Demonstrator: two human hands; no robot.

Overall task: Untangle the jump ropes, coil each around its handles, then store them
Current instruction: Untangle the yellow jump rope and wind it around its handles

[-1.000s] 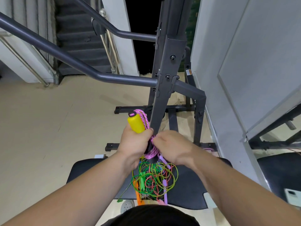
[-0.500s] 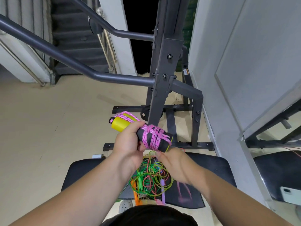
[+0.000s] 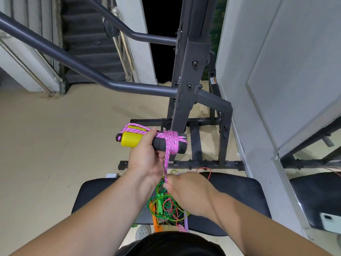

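Observation:
My left hand (image 3: 147,159) grips a pair of yellow-and-black jump rope handles (image 3: 153,141), held sideways above the bench. Pink braided rope (image 3: 170,140) is wound several times around the black grip end. A doubled strand of that rope runs down to my right hand (image 3: 186,191), which pinches it taut between thumb and fingers. Below my right hand a tangle of thin green, yellow and red ropes (image 3: 166,206) with orange and purple handles lies on the black padded bench (image 3: 230,196).
A dark grey steel gym frame (image 3: 186,93) stands just beyond the bench, with floor bars and long angled arms. A white wall and door (image 3: 276,71) are on the right. Stairs (image 3: 92,48) rise at the back left; beige floor (image 3: 55,145) lies left.
The handles have turned from upright to sideways. My right hand has come off the wrapped bundle and dropped lower, pulling a strand of pink rope down taut.

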